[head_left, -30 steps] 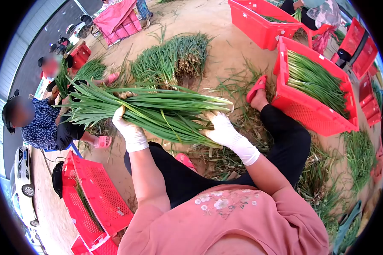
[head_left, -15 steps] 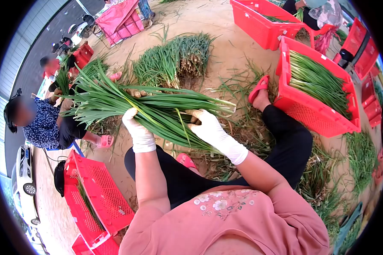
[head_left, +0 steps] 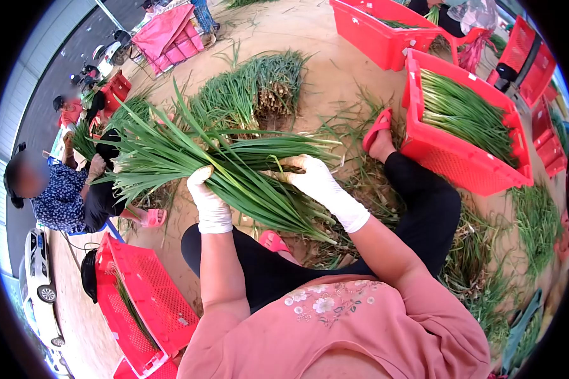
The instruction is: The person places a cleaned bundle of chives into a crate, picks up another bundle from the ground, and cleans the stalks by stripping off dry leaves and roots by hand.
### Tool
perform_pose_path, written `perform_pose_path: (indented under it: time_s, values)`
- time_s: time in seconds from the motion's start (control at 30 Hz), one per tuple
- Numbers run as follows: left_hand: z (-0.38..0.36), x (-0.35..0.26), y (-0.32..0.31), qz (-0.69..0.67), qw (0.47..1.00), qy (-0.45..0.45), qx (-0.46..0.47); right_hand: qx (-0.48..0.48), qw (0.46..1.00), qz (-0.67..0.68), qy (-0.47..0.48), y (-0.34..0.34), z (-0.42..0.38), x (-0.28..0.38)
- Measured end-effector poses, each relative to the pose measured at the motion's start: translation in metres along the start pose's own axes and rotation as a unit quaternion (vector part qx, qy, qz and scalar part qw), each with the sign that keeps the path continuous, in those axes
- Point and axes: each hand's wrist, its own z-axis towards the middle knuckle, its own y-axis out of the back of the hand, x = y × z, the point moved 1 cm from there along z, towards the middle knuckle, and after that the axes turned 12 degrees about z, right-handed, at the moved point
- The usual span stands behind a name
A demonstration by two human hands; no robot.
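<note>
Two crossed layers of long, flat-leaved garlic chives (head_left: 234, 180) lie in front of me, leafy tips to the left and pale stem ends to the right. My left hand (head_left: 208, 201), in a white glove, is closed round the lower layer near its middle. My right hand (head_left: 316, 186), gloved too, has its thumb and fingers bent in on the stalks between the layers; part of the grip is hidden by leaves. The lower layer's stem ends fan out below my right wrist.
A pile of chives (head_left: 253, 88) lies ahead on the ground. At right stands a red crate (head_left: 461, 167) holding chives; another red crate (head_left: 148, 287) is at lower left. A person in a blue patterned top (head_left: 60, 196) sits at left. Loose leaves litter the ground round my feet.
My right hand has lifted slightly, and the lower layer's stem ends have dropped and spread beneath it. My left hand has shifted a little to the right and down. The view has tilted slightly.
</note>
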Motion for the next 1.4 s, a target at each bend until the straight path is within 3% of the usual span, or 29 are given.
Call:
perform_pose_path:
  time_s: [0.07, 0.13, 0.23, 0.3, 0.4, 0.47, 0.53, 0.63, 0.73, 0.8, 0.87, 1.0, 1.13, 1.23, 1.33, 1.4]
  values:
    - [0.001, 0.002, -0.001, 0.004, 1.0, 0.012, 0.004, -0.036, 0.995, -0.088, 0.031, -0.004, 0.001, 0.001]
    - [0.001, 0.007, -0.011, -0.001, 1.0, -0.022, -0.008, -0.048, 0.998, 0.035, -0.028, -0.013, 0.001, 0.002]
    - [0.004, 0.016, 0.005, 0.019, 1.0, 0.002, -0.015, -0.075, 0.996, 0.0, -0.04, -0.018, 0.002, 0.004]
    - [0.002, 0.018, 0.003, 0.034, 0.999, 0.009, -0.034, -0.038, 0.99, 0.129, -0.033, -0.016, 0.006, -0.007]
    - [0.007, 0.017, 0.017, 0.047, 0.998, 0.02, -0.034, -0.021, 0.897, 0.415, -0.149, 0.0, -0.004, 0.004]
    - [0.006, 0.014, -0.001, 0.027, 1.0, 0.003, -0.001, 0.045, 0.854, 0.494, -0.156, 0.018, -0.008, -0.006]
    - [0.007, 0.013, -0.008, 0.005, 0.999, -0.015, 0.032, 0.173, 0.756, 0.622, -0.109, 0.034, -0.011, -0.002]
    - [0.012, 0.017, 0.007, 0.013, 0.999, -0.001, 0.049, 0.133, 0.769, 0.614, -0.12, 0.04, -0.018, 0.029]
    - [0.011, 0.02, 0.004, 0.046, 0.999, -0.003, -0.009, 0.147, 0.809, 0.555, -0.124, 0.035, -0.014, 0.045]
    - [0.01, 0.02, 0.008, 0.057, 0.998, -0.007, -0.032, 0.221, 0.881, 0.406, -0.097, 0.031, -0.013, 0.048]
    - [0.011, 0.012, 0.007, 0.069, 0.996, -0.02, -0.055, 0.195, 0.865, 0.455, -0.083, 0.052, -0.021, 0.054]
    - [0.017, -0.002, 0.036, 0.037, 0.996, -0.055, -0.062, 0.138, 0.771, 0.617, -0.08, 0.101, -0.048, 0.013]
    - [0.017, -0.011, 0.04, 0.022, 0.996, -0.072, -0.056, 0.085, 0.762, 0.632, -0.117, 0.123, -0.081, -0.013]
    - [0.019, -0.013, 0.047, 0.031, 0.996, -0.07, -0.052, 0.003, 0.844, 0.517, -0.143, 0.129, -0.09, -0.027]
    - [0.019, -0.016, 0.05, 0.033, 0.994, -0.074, -0.071, -0.039, 0.85, 0.5, -0.16, 0.14, -0.096, -0.039]
    - [0.015, -0.022, 0.052, 0.035, 0.993, -0.077, -0.082, -0.067, 0.795, 0.588, -0.135, 0.154, -0.099, -0.052]
